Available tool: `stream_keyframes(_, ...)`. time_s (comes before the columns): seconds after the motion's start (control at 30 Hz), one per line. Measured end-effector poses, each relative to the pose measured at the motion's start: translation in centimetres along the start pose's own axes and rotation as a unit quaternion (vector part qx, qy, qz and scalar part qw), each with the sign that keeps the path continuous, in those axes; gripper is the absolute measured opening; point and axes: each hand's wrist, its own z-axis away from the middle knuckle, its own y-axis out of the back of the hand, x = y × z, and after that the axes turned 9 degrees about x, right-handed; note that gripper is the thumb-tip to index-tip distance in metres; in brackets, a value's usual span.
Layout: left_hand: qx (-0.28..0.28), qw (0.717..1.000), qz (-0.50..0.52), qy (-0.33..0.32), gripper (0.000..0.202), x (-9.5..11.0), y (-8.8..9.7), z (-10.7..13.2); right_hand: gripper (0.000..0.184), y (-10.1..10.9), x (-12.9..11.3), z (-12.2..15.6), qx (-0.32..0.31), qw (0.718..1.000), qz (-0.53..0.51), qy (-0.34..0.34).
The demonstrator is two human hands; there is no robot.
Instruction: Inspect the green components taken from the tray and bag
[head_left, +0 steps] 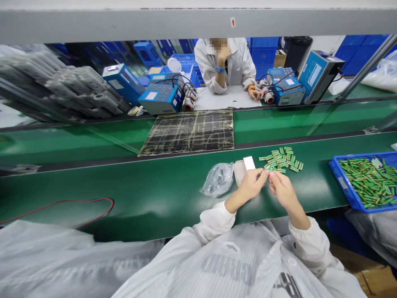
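My left hand [248, 185] and my right hand [283, 191] are raised close together over the green conveyor belt [149, 198], their fingertips almost meeting. My left fingertips pinch something small and dark, and whatever my right fingers hold is hidden. Just beyond them lies a loose pile of green cylindrical cells [281, 159]. A white label [249, 163] sits on a tan pouch [238, 176] beside my left hand. Further left lies a crumpled clear plastic bag [217, 180].
A blue tray [338, 174] full of green cells stands on the belt at right. A red wire [77, 207] lies at left. Beyond a black mat [186, 132], a co-worker [225, 66] sits between blue test instruments [161, 97]. A grey beam [198, 25] crosses overhead.
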Motion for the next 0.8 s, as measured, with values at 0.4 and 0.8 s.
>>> stream_keyframes(0.4, -0.219, 0.954, 0.131, 0.160, 0.046, -2.4, -4.3, -1.0, 0.055, 5.8, 2.6, -0.4, 0.105, 0.990, -0.088, -0.014)
stream_keyframes(0.8, -0.417, 0.797, 0.309, 0.309, 0.050, 0.9, -27.8, -8.3, 0.046, 21.5, 4.0, 0.7, 0.440, 0.856, -0.269, 0.021)
